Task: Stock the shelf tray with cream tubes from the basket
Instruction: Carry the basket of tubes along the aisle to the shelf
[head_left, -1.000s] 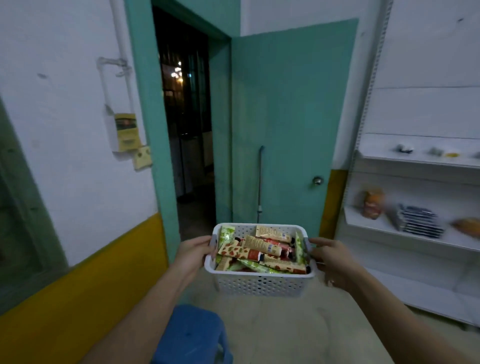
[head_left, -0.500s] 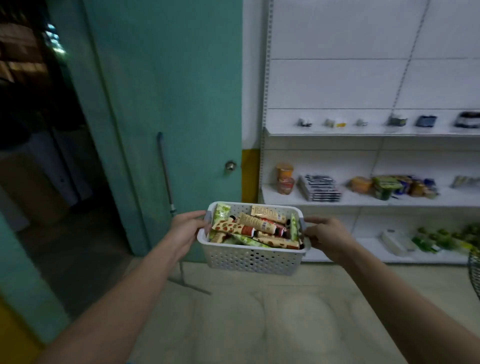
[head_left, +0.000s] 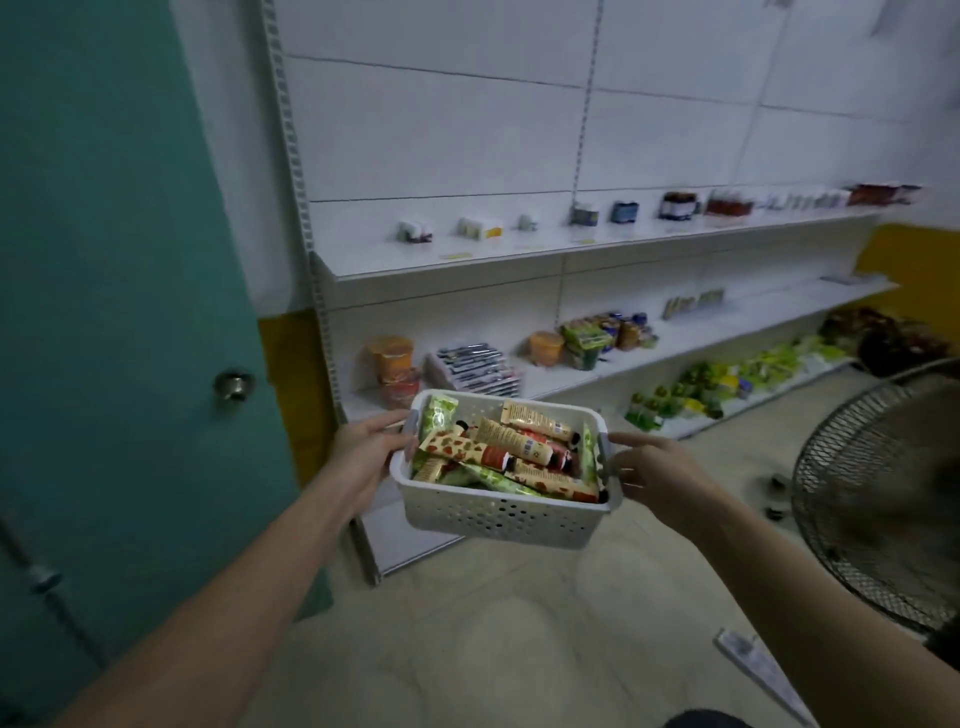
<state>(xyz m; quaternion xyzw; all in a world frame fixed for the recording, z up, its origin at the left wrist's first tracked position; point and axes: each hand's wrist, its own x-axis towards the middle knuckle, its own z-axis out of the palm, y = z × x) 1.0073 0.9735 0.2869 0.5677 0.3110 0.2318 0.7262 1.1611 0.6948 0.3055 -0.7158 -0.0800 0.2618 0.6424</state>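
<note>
A person holds a white plastic basket (head_left: 498, 512) out in front of the body, at the centre of the view, above a pale tiled floor (head_left: 467, 649). The left hand (head_left: 363, 452) grips the basket's left end at about 9 o'clock from the basket, fingers curled round the grey handle. The right hand (head_left: 657, 473) grips the right end at 3 o'clock, fingers wrapped over the rim. The basket tilts a little, its right end lower.

Inside the basket lies a loose heap of cream tubes (head_left: 511, 449), some beige with red strawberry prints, some green, lying crosswise over one another. All of them are in the basket; neither hand touches a tube.

Behind the basket, from 12 to 2 o'clock, stands a white shelf unit (head_left: 467, 260) with three shelves. The top shelf carries small boxes and jars (head_left: 678, 205) set well apart. The middle shelf carries orange cups (head_left: 389, 356), a stack of flat dark packets (head_left: 475, 366) and more jars. The bottom shelf, toward 2 o'clock, carries green packets (head_left: 727, 374). I cannot tell which item is the shelf tray.

At 9 o'clock is a teal door (head_left: 114, 312) with a round metal knob (head_left: 234, 384). At 3 to 4 o'clock is the dark wire grille of a fan (head_left: 878, 493).
</note>
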